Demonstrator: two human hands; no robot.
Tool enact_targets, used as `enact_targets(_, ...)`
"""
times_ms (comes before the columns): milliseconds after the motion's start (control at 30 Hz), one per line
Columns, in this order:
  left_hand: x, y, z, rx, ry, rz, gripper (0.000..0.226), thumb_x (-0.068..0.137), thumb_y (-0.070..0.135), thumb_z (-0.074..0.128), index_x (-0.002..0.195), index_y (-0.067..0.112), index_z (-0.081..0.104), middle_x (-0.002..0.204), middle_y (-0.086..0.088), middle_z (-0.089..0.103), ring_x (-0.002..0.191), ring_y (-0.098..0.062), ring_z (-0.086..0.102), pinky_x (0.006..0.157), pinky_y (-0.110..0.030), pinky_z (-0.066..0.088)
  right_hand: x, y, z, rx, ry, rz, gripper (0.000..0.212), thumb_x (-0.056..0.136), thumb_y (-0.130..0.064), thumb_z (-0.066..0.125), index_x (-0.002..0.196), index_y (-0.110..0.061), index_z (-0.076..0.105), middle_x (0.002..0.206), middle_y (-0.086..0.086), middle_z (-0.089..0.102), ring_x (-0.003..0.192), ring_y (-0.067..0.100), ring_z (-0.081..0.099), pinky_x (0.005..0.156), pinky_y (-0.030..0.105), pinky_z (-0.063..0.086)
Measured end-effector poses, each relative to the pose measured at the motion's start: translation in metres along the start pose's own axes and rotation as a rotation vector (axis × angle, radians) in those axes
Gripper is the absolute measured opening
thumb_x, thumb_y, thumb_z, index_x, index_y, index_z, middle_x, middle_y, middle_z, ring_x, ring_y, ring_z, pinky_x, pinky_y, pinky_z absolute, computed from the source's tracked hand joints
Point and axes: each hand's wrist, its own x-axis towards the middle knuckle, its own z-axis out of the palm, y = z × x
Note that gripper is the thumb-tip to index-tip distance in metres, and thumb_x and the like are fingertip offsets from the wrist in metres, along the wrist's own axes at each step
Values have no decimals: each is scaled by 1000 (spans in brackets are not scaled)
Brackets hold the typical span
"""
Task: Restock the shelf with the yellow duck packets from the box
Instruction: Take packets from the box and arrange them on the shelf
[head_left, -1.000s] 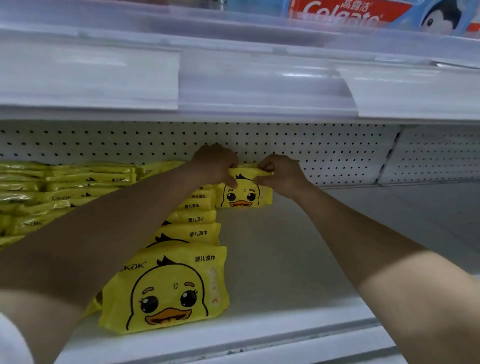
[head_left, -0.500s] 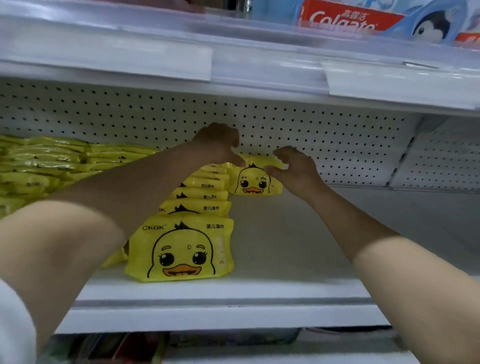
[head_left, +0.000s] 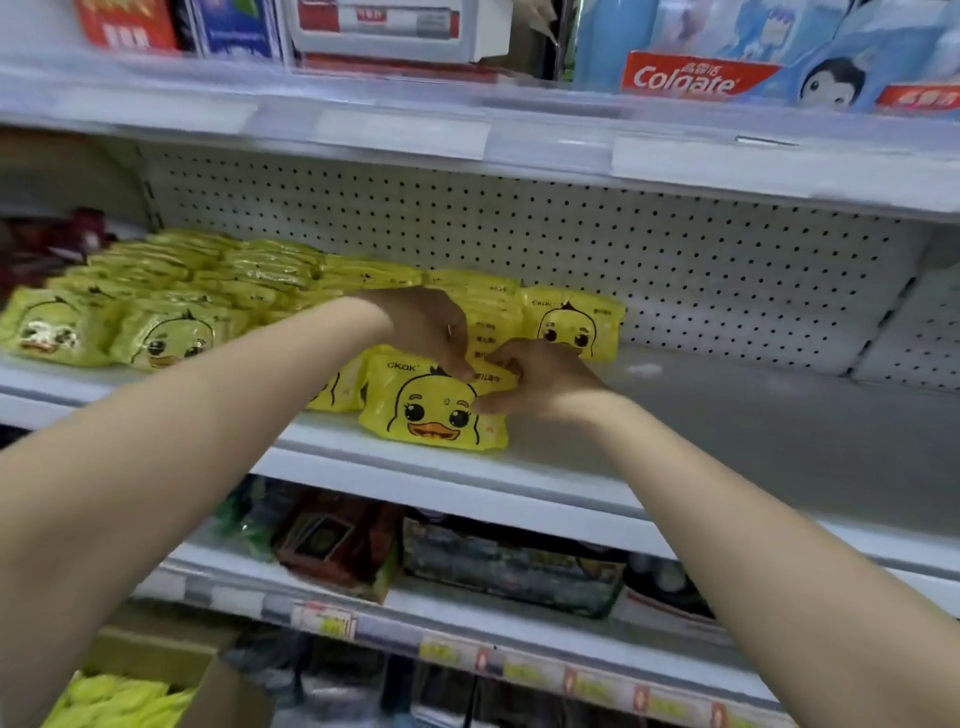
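- My left hand and right hand have drawn back from the rear duck packet, which now stands alone against the pegboard.
- Both curl over the front duck packet at its top edge; whether they grip it I cannot tell.
- The box shows more yellow, so I judge the restocking unfinished.

Both hands have let go of the rear packet, which now stands alone at their 1 o'clock. Left hand and right hand have drawn forward to the front packet, the right pinching its 3 o'clock edge.

Probably a shop: stocked pegboard shelves, price-tag strips.
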Motion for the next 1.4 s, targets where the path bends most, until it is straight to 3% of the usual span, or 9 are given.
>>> enact_targets(100,-14,5,15,105,-9,-59,64,70,51,81,122,23,57,118,5,59,105,-19,54,83,-30,43,-4,4,13,16,44,60,73,65,-47,87,128,-20,64,126,-1,64,114,19,59,86,26,45)
enact_targets(200,-22,9,23,124,26,-54,72,69,44,84,130,20,53,123,1,57,107,-21,53,81,-28,40,-10,6,13,60,45,74,67,65,-45,88,124,-20,66,121,-3,62,111,19,58,83,24,40)
enact_targets(300,-23,19,19,132,38,12,55,71,46,82,115,21,60,108,1,57,94,-19,50,73,-28,37,-15,12,1,133,39,97,61,67,-37,89,120,-20,65,117,-3,64,108,19,59,82,26,43)
enact_targets(433,-9,39,9,36,86,108,43,71,44,83,94,24,53,87,5,55,86,-20,51,63,-29,35,-24,28,-29,269,71,105,61,66,-36,89,119,-19,63,115,-1,67,105,20,64,93,38,53)
enact_targets(633,27,70,-4,-85,91,210,47,66,47,85,100,25,60,97,5,61,92,-19,59,73,-30,46,-40,55,-66,430,212,126,57,50,-49,87,99,-23,73,101,-1,76,97,21,72,91,47,56)
enact_targets(833,74,104,-14,-22,165,332,66,67,45,85,122,21,58,112,4,55,99,-14,50,77,-26,40,-42,90,-77,607,415,221,21,72,-12,87,85,-12,70,83,5,75,78,19,72,81,46,58)
enact_targets(1000,120,110,-7,-19,180,385,62,67,43,86,118,18,62,113,1,60,96,-14,53,73,-24,38,-29,108,-79,640,541,327,33,74,-3,83,103,0,68,104,21,72,95,35,71,87,52,58)
enact_targets(1200,162,95,3,7,162,364,60,69,41,85,117,14,62,117,-3,61,98,-18,54,75,-26,39,-19,122,-69,479,641,400,48,77,-12,82,118,-17,59,118,4,64,104,18,64,88,32,54)
enact_targets(1400,188,75,10,19,92,298,59,71,42,83,117,12,62,117,-5,62,100,-20,56,76,-26,39,-20,126,-65,352,632,460,56,76,-21,84,126,-18,58,125,2,60,107,15,61,88,28,50)
